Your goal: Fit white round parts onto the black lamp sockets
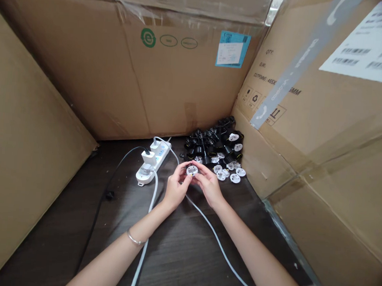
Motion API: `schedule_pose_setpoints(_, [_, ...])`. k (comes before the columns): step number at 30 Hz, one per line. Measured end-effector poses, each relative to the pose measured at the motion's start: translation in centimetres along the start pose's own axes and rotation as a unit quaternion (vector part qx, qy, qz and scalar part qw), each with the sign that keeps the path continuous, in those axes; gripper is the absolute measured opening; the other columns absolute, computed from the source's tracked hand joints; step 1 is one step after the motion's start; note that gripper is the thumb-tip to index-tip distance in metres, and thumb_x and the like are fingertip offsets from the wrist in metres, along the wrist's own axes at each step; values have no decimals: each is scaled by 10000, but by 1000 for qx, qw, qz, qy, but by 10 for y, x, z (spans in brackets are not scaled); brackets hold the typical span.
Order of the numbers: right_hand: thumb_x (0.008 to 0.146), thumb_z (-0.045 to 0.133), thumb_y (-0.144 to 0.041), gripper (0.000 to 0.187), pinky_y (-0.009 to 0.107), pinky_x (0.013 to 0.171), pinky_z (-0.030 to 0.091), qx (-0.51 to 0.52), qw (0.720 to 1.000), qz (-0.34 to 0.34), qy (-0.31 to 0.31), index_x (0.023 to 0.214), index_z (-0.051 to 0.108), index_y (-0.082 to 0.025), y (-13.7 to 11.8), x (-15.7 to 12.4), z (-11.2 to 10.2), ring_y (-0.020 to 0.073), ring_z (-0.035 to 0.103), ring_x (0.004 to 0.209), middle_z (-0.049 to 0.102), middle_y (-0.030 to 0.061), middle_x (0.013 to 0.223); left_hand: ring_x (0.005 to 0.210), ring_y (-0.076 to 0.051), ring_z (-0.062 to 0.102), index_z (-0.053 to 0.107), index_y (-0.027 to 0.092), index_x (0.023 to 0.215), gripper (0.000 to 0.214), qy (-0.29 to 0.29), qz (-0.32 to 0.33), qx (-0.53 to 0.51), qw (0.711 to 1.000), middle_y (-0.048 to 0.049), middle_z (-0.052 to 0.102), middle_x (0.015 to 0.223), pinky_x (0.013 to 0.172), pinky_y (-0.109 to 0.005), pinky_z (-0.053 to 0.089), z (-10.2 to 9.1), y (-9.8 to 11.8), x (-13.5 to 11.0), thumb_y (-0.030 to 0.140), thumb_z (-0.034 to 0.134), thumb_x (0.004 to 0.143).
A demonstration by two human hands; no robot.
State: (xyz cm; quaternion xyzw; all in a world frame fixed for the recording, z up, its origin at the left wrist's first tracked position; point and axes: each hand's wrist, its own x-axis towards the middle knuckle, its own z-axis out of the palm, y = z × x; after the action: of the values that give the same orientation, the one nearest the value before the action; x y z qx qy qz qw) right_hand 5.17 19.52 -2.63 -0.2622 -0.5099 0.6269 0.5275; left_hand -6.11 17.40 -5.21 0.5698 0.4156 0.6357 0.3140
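Observation:
My left hand (pixel 176 186) and my right hand (pixel 208 184) meet over the dark table, and their fingertips pinch a white round plastic disc (pixel 192 170) from both sides. A small dark part shows at the disc's centre. Just beyond my right hand lie several loose white discs (pixel 234 178), next to a heap of black plug-like parts with short wires (pixel 211 140). Behind my left hand sits a white power strip (pixel 153 160) with white plugs in its sockets.
Large cardboard boxes (pixel 127 69) wall the dark wooden table (pixel 176 255) at the back and both sides. A white cable (pixel 223 245) runs beneath my forearms, and a black cable (pixel 104 198) trails left of the power strip.

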Motion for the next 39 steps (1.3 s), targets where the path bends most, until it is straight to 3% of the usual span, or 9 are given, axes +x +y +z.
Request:
schedule_pose_setpoints(7, [665,620,-269,415,323,765,517,-16,1000,-10,-11,1077,615,-219,0,0,0,202,579,964,595,66,1116,790,-162,627,468,199,1184,383,-3,-1,0,1000,-77,619,1006,685,-275,522,0,0,0,265,516,809])
schedule_pose_setpoints(17, [671,630,-272,368,265,623,516,-45,998,-28,12,1031,640,-197,2,2,-4,160,604,782,631,64,1019,669,-123,619,446,188,1185,395,-33,-10,-16,999,-67,630,954,628,-249,525,0,4,1,255,524,805])
schedule_pose_setpoints(31, [629,650,-232,342,271,578,515,-56,997,-27,38,964,678,-168,-1,1,-3,134,594,608,674,41,842,642,-109,591,422,171,1207,369,-26,5,24,999,-39,619,816,580,-211,479,-3,0,-1,313,429,866])
schedule_pose_setpoints(39, [741,564,-298,285,237,571,492,-71,996,-48,10,996,620,-183,2,-2,-1,123,575,651,634,47,936,640,-97,582,461,161,1177,341,-4,32,73,997,-52,623,906,601,-213,487,-2,2,-1,316,402,878])
